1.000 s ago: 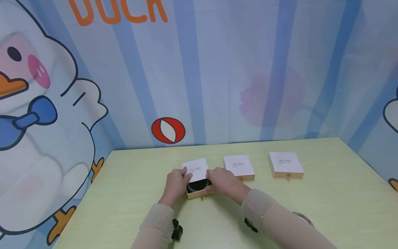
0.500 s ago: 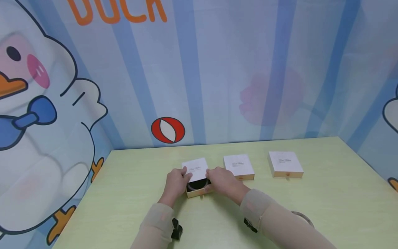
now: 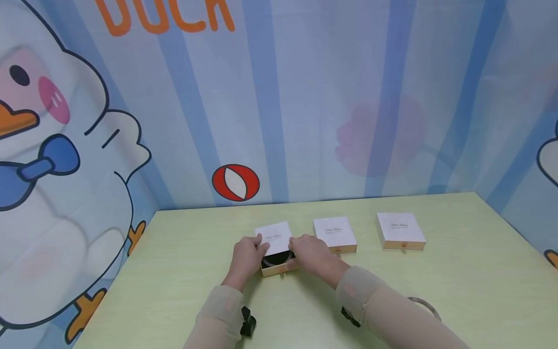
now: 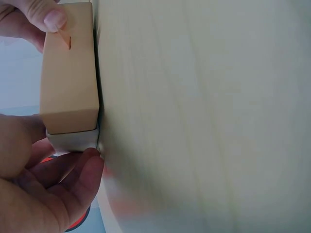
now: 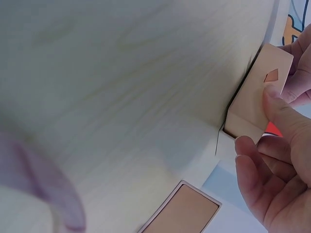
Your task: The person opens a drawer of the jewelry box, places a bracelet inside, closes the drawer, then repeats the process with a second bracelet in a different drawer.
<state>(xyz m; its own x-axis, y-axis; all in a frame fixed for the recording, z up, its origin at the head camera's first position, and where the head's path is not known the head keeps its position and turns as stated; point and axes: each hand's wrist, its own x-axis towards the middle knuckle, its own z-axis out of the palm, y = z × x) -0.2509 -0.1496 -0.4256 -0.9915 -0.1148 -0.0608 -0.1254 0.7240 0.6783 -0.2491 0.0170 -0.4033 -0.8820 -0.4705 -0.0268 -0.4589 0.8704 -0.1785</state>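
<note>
A white drawer box (image 3: 277,237) with small print stands on the table at centre left, its peach drawer (image 3: 272,272) partly pulled out toward me. Inside the drawer's black interior, part of a grey ring-shaped band (image 3: 288,258) shows. My left hand (image 3: 245,257) grips the sleeve's left side, with fingers curled low against it in the left wrist view. On the other side, my right hand (image 3: 315,253) holds the box; its thumb (image 5: 273,94) presses the drawer front by the small ribbon tab (image 5: 272,75). Its fingers curl beside the box's edge.
Two similar white boxes, one in the middle (image 3: 334,232) and one farther right (image 3: 400,230), lie shut on the pale table (image 3: 152,291). A loose grey ring-shaped band (image 3: 429,307) lies near my right forearm, partly hidden by it. A printed duck curtain (image 3: 305,97) stands behind.
The drawer has slid very slightly farther into its sleeve. Both hands keep nearly the same place and hold on the box.
</note>
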